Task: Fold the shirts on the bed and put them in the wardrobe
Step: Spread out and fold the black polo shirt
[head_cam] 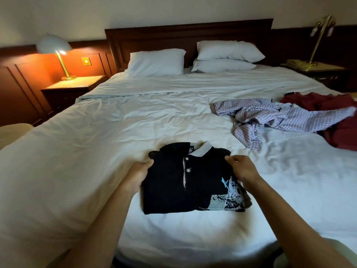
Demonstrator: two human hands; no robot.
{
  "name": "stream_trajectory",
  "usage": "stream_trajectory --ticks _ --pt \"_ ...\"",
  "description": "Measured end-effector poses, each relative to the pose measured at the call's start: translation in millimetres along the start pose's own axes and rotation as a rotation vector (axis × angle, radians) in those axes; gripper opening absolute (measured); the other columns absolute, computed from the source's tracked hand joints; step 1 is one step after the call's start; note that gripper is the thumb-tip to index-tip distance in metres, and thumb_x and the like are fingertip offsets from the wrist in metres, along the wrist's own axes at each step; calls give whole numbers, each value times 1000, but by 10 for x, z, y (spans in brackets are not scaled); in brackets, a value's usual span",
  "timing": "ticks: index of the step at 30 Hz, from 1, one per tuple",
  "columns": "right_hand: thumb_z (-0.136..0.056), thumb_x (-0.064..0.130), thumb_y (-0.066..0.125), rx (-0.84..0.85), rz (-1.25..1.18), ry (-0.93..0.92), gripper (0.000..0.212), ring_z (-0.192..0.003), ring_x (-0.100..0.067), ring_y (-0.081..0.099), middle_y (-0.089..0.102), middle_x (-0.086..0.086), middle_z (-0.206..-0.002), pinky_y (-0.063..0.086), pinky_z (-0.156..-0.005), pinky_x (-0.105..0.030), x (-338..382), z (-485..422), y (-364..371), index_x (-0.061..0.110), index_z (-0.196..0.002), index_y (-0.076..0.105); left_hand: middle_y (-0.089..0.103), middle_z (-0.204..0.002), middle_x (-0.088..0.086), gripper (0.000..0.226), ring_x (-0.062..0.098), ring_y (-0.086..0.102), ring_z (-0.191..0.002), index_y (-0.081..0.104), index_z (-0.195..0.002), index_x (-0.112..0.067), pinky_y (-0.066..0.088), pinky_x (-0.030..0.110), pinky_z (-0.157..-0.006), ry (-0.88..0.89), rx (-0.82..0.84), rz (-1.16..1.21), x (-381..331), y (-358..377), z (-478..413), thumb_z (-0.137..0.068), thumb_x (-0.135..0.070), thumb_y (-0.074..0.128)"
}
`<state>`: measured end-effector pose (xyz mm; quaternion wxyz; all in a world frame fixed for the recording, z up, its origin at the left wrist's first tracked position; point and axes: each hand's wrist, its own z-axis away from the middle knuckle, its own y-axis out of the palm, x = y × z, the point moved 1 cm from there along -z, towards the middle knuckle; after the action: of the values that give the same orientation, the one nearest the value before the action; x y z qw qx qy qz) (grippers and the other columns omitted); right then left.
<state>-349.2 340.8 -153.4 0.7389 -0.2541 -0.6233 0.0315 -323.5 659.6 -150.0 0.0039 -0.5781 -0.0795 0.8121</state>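
A folded black polo shirt (173, 186) with a white collar and a printed panel lies on the white bed (96, 151), near its foot edge. My left hand (138, 176) grips the shirt's left side, fingers curled under the edge. My right hand (241, 168) pinches its upper right side near the shoulder. A crumpled checked shirt (270, 117) lies unfolded at the right of the bed, partly over a dark red garment (328, 105). The wardrobe is out of view.
Three white pillows (156, 62) rest against the dark wooden headboard (189, 33). A lit lamp (56, 49) stands on the left nightstand (75, 86). A brass lamp (320, 35) and a telephone sit on the right nightstand (316, 70).
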Motion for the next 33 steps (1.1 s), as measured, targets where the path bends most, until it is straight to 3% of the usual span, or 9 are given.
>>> stream_trajectory --ticks 2,7,11,16,19,22,25,29,33 --pt "-93 29 64 39 39 63 38 -76 -37 67 69 -22 -77 47 -67 -36 -56 -33 -19 -7 -80 66 73 -103 10 15 24 68 -94 70 -97 -9 53 35 -85 78 -80 -161 21 -16 -62 -99 -22 62" --pt "-86 48 69 99 -19 140 44 -82 -31 68 70 -14 -87 53 -69 -35 151 -136 -76 4 -88 69 70 -78 5 56 24 69 -77 68 -82 5 52 36 -72 166 -83 -254 -80 18 -136 -79 -51 73" --pt "-77 30 84 119 -6 66 49 -100 -27 66 65 -10 -113 55 -93 -44 185 -193 25 13 -115 59 75 -95 14 17 30 72 -90 74 -102 -2 59 37 -78 68 -40 -13 -141 94 -207 -95 -16 68" --pt "-75 24 86 170 164 33 53 -96 -21 60 59 -8 -114 49 -71 -29 133 -174 -75 16 -116 53 68 -87 17 2 16 63 -61 67 -92 -3 49 21 -64 -21 32 -122 -101 -57 -201 -91 -1 66" --pt "-78 30 82 174 274 15 58 -100 -24 57 54 -7 -111 46 -66 -28 227 -253 -114 19 -122 47 53 -76 12 7 21 49 -64 61 -79 -8 42 34 -68 -22 41 -155 -240 -77 -306 -76 -2 60" --pt "-85 30 75 124 182 23 55 -103 -28 59 57 -11 -114 49 -69 -30 295 -351 -13 21 -129 45 72 -91 15 13 25 69 -78 70 -99 0 56 28 -70 -48 71 -10 -280 12 -462 -86 1 67" --pt "-86 21 73 126 292 -7 52 -106 -27 59 60 -15 -122 48 -83 -30 274 -424 111 16 -131 48 68 -121 20 53 33 68 -108 57 -131 4 58 35 -83 -58 100 55 -188 87 -620 -81 10 72" --pt "-85 22 67 90 668 -132 56 -116 -34 52 45 -14 -132 46 -96 -39 373 -471 180 21 -137 45 45 -140 12 64 28 48 -126 46 -143 -11 45 35 -102 112 -26 -477 -277 123 -739 -84 -2 70" --pt "-92 30 56 8 692 -381 43 -132 -28 36 39 -3 -143 34 -105 -45 547 -429 349 29 -136 53 30 -145 1 74 27 29 -132 44 -146 -34 30 34 -112 602 65 -923 -502 359 -709 -80 -20 74"
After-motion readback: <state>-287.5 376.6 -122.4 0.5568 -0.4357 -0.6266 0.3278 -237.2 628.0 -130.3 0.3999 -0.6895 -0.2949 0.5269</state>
